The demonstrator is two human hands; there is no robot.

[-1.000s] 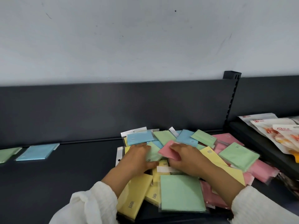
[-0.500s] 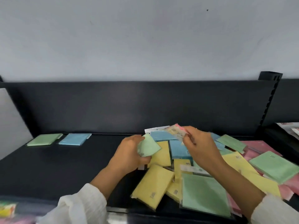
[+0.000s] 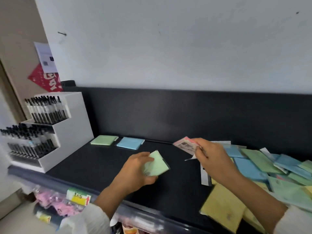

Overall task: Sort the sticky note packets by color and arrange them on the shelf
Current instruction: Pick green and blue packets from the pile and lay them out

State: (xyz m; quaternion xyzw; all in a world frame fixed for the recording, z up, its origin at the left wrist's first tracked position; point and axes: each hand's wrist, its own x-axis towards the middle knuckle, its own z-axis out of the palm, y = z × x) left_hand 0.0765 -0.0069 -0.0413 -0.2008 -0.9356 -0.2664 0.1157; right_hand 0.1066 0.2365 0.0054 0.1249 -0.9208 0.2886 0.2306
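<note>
Our left hand [image 3: 136, 171] curls round a pale green square sticky note packet [image 3: 157, 164] in clear wrap, over the bare middle of the black shelf [image 3: 84, 162]. Our right hand [image 3: 214, 159] pinches a pink packet [image 3: 185, 145] by its edge, lifted clear. At the back, a flat green packet [image 3: 103, 140] and a light blue packet [image 3: 130, 143] lie side by side, starting the rows. The jumbled heap of blue, green and yellow packets [image 3: 270, 169] sprawls at the right. The danger: that thin pinch on glossy wrap could let the pink one slip. A sleeve brushing the heap could also push the yellow packets [image 3: 224, 210] at the front lip over the edge.
</note>
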